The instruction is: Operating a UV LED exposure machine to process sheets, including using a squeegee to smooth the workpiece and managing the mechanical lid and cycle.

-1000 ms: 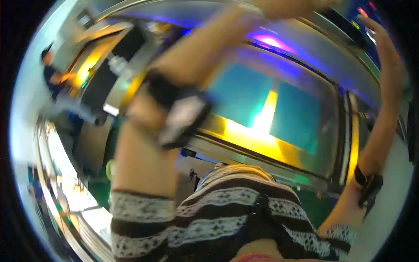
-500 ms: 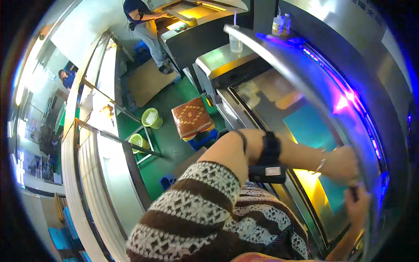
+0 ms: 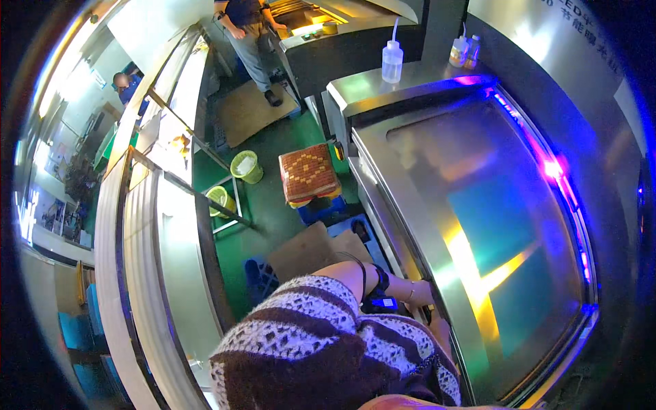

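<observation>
half a second ago the silver-edged cover (image 3: 393,198) of what looks like a flatbed exposure machine was tilted up, with both hands at its rim; now it lies flat over the bed. that change suggests the lowering is done or very nearly so, with the cover's near edge down by the person's body.

the left hand (image 3: 422,294) is at that near edge, its forearm crossing in front of the striped knit top (image 3: 294,311), a small black device (image 3: 381,303) strapped to it. the right hand (image 3: 441,331) is just beside it, closer to the body, partly hidden by the top. the fingers of both are too small and covered to show whether they grip the edge or only rest there.

two teal panels (image 3: 497,219), split by a yellow strip (image 3: 502,270), show in the glossy middle of the cover; whether they are seen through it or mirrored is unclear. a violet light strip (image 3: 552,169) runs along the far side. past the cover's left end, a clear squeeze bottle (image 3: 392,63) stands on a metal ledge (image 3: 355,89). a cushioned stool (image 3: 309,172) is on the green floor, and a co-worker (image 3: 254,44) stands beyond.
</observation>
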Tool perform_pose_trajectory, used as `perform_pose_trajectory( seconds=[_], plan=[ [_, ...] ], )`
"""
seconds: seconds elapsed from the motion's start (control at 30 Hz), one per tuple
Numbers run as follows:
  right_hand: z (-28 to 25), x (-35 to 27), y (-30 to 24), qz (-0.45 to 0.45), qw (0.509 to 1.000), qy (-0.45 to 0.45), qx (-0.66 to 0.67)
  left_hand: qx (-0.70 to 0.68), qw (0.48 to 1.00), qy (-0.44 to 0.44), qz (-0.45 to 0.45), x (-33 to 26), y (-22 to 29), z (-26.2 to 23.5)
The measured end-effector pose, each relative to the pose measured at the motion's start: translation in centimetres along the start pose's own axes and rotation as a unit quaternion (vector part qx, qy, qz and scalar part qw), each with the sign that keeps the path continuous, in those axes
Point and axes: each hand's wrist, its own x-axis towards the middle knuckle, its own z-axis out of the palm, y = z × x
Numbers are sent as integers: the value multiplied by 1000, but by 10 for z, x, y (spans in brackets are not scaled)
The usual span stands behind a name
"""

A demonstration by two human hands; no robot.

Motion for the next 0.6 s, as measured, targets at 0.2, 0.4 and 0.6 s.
perform_pose_trajectory(
  seconds=[0.2,0.4,0.6],
  plan=[
    [25,10,12,-50,997,17,50,3,998,-4,-62,8,-22,79],
    [-15,-23,33,-187,888,57,416,-71,994,-76,-27,-1,-42,43],
    [106,-105,141,130,788,54,599,-34,979,106,-169,74,-37,-97]
  ],
)
